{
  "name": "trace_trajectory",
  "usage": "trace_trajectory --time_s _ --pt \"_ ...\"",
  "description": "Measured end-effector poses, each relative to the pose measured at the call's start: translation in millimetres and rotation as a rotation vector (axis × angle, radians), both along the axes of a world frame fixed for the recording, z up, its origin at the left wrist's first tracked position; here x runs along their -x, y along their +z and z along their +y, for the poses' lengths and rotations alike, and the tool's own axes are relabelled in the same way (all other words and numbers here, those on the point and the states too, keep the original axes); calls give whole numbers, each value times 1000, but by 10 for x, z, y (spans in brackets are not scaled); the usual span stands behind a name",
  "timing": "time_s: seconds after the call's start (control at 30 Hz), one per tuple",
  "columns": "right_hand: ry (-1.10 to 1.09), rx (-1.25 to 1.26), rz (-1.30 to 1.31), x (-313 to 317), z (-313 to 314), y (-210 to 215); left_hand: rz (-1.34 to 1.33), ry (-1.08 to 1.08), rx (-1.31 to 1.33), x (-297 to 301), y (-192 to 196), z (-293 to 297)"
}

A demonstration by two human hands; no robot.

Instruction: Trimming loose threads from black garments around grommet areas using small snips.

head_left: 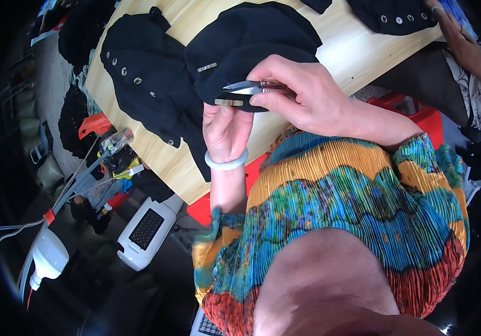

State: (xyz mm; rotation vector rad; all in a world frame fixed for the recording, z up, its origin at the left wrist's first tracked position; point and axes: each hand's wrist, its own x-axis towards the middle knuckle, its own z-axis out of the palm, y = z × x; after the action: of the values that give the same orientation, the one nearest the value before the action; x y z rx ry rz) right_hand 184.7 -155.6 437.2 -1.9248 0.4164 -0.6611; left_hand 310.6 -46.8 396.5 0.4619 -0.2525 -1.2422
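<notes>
In my right hand (pixel 310 92) are thread snips (pixel 247 88), gripped between thumb and fingers, with the blades apart and pointing left. They hover over the edge of a black garment (pixel 254 33) on the table. That edge is pinched by my left hand (pixel 226 130), which comes up from below with a pale bangle (pixel 227 160) on its wrist. Right at my left fingertips, just below the blades, sits a metallic button (pixel 229 102). A second button (pixel 207 67) lies a little farther up on the same cloth. Whether a thread lies between the blades is too small to tell.
Another black garment part with a row of buttons (pixel 124 71) spreads over the left of the wooden table (pixel 187 179). At the far right, another person's arm (pixel 464 50) reaches toward buttoned black cloth (pixel 389 14). A white bulb (pixel 50 253) and a red stool (pixel 428 120) flank me.
</notes>
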Motion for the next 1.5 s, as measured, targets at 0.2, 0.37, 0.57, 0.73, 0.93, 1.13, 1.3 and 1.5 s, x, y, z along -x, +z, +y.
trace_trajectory --time_s 0.2,0.37,0.57,0.73,0.93,1.13,1.3,1.5 --pt "-4 -300 -19 0 -38 -3 32 45 -45 -31 67 -27" --pt "59 -251 69 8 -25 -10 43 60 -37 -38 26 -28" --pt "61 -165 88 -24 -24 -18 -10 41 -37 -27 -13 -15" --pt "3 -179 35 -63 -22 -32 5 7 -79 -35 -31 -2" --pt "-171 -332 -108 -196 -427 -226 130 -6 -208 -105 52 -20" --pt "198 -400 5 -253 -331 -327 84 -45 -336 -205 136 -142" --pt "194 -584 -5 -332 -332 -515 -11 -59 -479 -326 46 -297" --pt "42 -701 -82 -421 -439 -185 -358 21 -550 -141 -200 -266"
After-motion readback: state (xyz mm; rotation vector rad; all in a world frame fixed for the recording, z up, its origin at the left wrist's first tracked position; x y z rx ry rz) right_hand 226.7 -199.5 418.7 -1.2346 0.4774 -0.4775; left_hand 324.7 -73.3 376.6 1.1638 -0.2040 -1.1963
